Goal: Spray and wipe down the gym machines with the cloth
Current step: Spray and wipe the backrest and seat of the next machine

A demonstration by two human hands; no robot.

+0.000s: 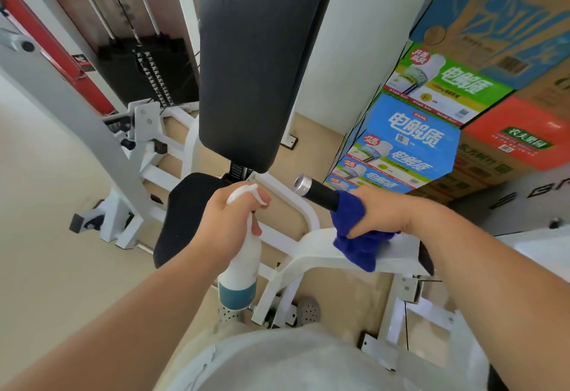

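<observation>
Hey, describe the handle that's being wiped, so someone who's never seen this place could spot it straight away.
Find the long black back pad of the white machine. Just below and right of its lower end, a black handle sticks out. A silver end cap marks it out, and the right hand grips a blue cloth around it.

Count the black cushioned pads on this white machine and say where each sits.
2. The long black backrest pad stands at upper centre; the black seat pad lies below it, partly behind the left hand. A dark edge at far right may be another.
</observation>
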